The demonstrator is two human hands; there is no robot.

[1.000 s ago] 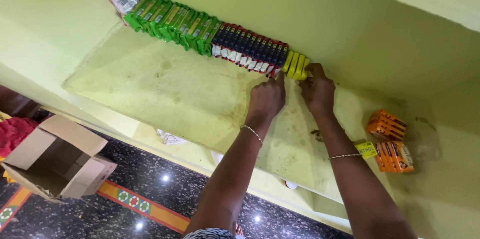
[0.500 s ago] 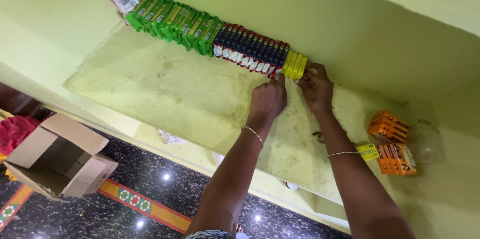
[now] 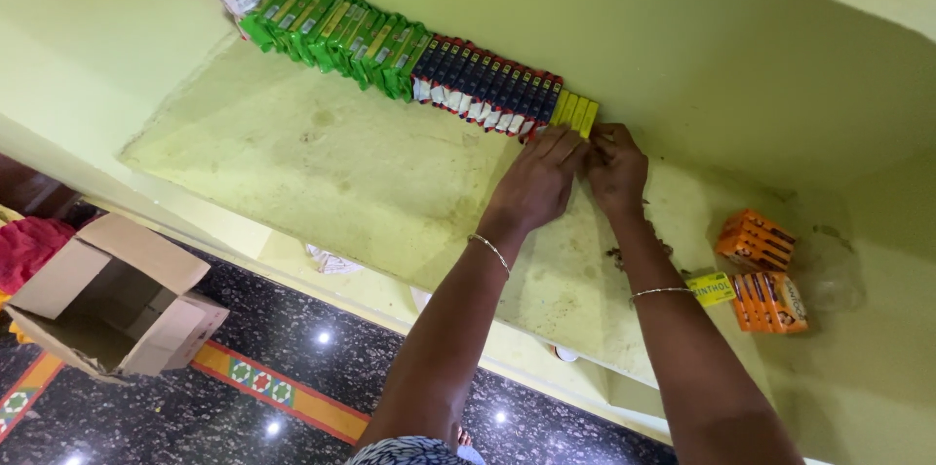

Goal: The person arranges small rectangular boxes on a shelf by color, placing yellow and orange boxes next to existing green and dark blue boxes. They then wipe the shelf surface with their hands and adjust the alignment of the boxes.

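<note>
Both hands, L (image 3: 534, 184) & R (image 3: 614, 171), fingers pressing yellow packs (image 3: 575, 115) at row end on shelf (image 3: 322, 163); best kept upright, snug vs dark packs (image 3: 487, 90).

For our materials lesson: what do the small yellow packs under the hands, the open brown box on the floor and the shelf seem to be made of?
Small yellow packs: probably printed card or wrapper, flat and sharp-edged. Open brown box: corrugated cardboard, matt, with folded flaps. Pale green shelf: likely painted stone or cement, matt and stained.
</note>
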